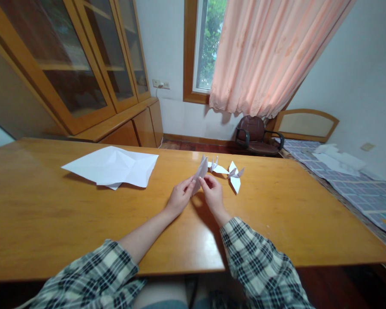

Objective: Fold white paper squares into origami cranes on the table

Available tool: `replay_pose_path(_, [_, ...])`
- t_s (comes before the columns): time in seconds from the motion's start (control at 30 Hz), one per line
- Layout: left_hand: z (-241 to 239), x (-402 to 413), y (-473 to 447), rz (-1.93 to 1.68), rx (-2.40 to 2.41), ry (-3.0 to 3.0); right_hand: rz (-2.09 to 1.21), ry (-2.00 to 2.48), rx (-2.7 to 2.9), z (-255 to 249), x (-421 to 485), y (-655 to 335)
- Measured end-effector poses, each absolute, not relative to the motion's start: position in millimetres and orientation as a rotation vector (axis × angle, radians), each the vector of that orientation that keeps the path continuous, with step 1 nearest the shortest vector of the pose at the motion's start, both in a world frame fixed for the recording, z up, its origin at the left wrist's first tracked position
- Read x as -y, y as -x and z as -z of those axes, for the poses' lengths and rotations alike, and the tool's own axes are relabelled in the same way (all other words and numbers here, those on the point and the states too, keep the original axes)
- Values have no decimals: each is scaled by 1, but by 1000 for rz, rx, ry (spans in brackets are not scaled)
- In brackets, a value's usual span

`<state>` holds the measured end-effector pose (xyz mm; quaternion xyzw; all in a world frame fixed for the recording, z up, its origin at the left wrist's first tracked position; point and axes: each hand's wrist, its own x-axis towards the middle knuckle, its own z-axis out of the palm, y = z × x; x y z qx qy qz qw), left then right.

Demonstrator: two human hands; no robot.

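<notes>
Lower bit of the folded paper [200, 172] is tucked behind the fingers of the left grip [179, 198] and right grip [213, 193], so no idea what's there. The small folded pieces [234, 174] just behind are too tiny to make out. Something pokes out under the big creased sheet [112, 167]: flap or second sheet, can't tell. The bench [51, 223] runs out of view on the left and hides the chair [256, 136] legs.
</notes>
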<state>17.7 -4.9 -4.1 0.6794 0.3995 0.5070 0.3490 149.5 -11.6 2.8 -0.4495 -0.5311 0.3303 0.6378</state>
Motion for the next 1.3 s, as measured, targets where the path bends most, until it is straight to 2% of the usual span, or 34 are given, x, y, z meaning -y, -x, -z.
replay_pose_path(0.53, [1, 5, -16, -1389, -1088, -1720, -580, 1074, 1253, -8, 18, -147])
replay_pose_path(0.87, [-8, 1, -12, -1482, -1076, -1805, -750, 1018, 1228, 0, 16, -145])
replay_pose_path(1.03, [-2, 0, -15, -1497, -1049, -1626, -792, 995, 1195, -6, 19, -142])
replay_pose_path(1.3, [-1, -2, -14, -1412, -1003, -1577, -812, 1000, 1197, -4, 18, -143])
